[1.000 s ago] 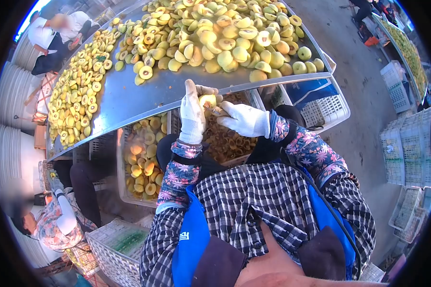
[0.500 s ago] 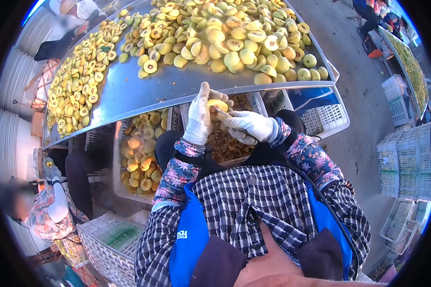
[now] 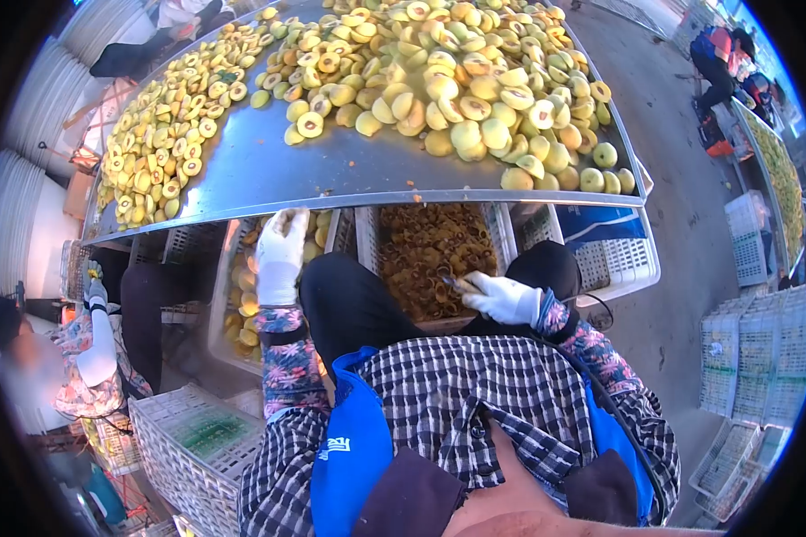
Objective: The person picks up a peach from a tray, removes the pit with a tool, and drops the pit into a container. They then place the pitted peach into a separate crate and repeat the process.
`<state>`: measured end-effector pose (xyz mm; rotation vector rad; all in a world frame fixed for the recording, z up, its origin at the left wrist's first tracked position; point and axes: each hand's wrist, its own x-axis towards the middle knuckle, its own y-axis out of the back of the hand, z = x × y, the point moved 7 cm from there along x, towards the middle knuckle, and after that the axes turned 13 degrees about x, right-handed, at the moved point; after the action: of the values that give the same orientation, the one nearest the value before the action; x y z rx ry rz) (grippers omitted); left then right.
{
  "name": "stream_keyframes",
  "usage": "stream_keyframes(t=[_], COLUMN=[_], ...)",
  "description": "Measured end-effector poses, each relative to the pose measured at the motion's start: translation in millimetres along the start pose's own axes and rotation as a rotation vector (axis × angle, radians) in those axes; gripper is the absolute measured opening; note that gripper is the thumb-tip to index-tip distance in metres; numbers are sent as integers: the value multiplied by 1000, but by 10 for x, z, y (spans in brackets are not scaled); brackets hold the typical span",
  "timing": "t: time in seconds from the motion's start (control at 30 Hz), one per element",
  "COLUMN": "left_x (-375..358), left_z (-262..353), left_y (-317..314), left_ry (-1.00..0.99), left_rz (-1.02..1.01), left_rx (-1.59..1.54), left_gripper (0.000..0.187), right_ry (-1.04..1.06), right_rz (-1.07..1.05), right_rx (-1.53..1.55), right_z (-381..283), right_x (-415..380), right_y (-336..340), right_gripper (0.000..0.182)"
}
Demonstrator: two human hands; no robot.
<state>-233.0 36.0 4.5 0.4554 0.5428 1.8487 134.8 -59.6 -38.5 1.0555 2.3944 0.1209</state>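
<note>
My left hand (image 3: 281,255), in a white glove, is over the crate of cut fruit (image 3: 244,333), just below the table edge; its fingers are bent together, and what they hold, if anything, is hidden. My right hand (image 3: 500,297), also gloved, is closed around a small metal tool (image 3: 450,281) above the crate of brown pits and scraps (image 3: 432,251). Halved yellow-green fruit (image 3: 475,108) lies heaped on the metal table (image 3: 287,170) in front of me.
White crates (image 3: 192,438) stand at the lower left, near a seated co-worker (image 3: 98,358). More crates (image 3: 757,358) are stacked on the right. Other people (image 3: 721,67) are at another fruit table (image 3: 770,170). My knees flank the scrap crate.
My left hand has moved left to the crate of cut fruit, and the fruit piece is no longer seen between my hands. My right hand has moved down with the tool.
</note>
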Motion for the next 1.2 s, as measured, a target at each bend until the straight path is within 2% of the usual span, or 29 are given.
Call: stream_keyframes(t=[0.07, 0.1, 0.2, 0.27, 0.4, 0.5, 0.6, 0.63, 0.67, 0.73, 0.77, 0.8, 0.87, 0.93, 0.97, 1.0, 1.07, 1.1, 1.13, 1.2], left_x=[-34, 81, 575, 818, 1425, 1636, 1727, 1715, 1653, 1624, 1418, 1241, 1167, 843, 680, 569, 456, 377, 368, 328], left_z=[391, 411, 657, 1028, 1117, 951, 862, 827, 819, 439, 507, 573, 569, 967, 1146, 1319, 1443, 1509, 1445, 1365], left_y=[294, 269, -206, -642, -1514, -1839, -1810, -1727, -1583, -1522, -1389, -1232, -1195, -1258, -1292, -1376, -1644, -1740, -1898, -2100], left_ry=[-69, -67, -305, -523, -701, -412, -318, -339, -403, 176, 186, 75, -307, -442, -539, -654, -747, -804, -675, -598], left_rz=[67, 79, -30, -41, -64, -243, -207, -190, -126, -379, -378, -355, -15, -111, -94, -182, -342, -320, -527, -658], left_rx=[792, 792, 591, 638, 750, 838, 843, 736, 589, -515, -478, -178, 232, 276, 334, 397, 441, 551, 579, 896], left_gripper=[38, 38, 60, 60, 65, 69, 65, 57, 48, 48, 49, 49, 50, 49, 46, 43, 43, 46, 51, 54], right_ry=[-118, -116, -56, -60, -42, -98, -77, -47, 83, 2, 8, 37, 106, 133, 155, 181, 89, 87, 82, 69], right_rz=[-46, -44, -52, -43, -25, -33, -5, 13, 36, 81, 87, 100, 92, 91, 98, 110, 83, 91, 103, 124], right_rx=[-64, -91, -117, -114, -112, -107, -80, -64, -89, -65, 12, 49, 72, 9, -8, 9, 30, 25, 80, 127], right_z=[-83, -119, -92, -140, -125, -77, -22, -19, -157, -171, -303, -306, -514, -679, -673, -748, -796, -783, -732, -568], right_x=[-72, -47, 52, 67, 47, 12, -16, -18, -49, -14, -25, 51, 135, 198, 253, 224, 149, 120, 73, 13], right_y=[-18, -12, -34, -7, -5, -14, 23, 22, 46, 112, 154, 149, 181, 205, 191, 187, 162, 163, 147, 126], right_gripper=[46, 46, 45, 45, 44, 43, 41, 40, 39, 38, 37, 35, 35, 34, 34, 34, 35, 35, 35, 36])
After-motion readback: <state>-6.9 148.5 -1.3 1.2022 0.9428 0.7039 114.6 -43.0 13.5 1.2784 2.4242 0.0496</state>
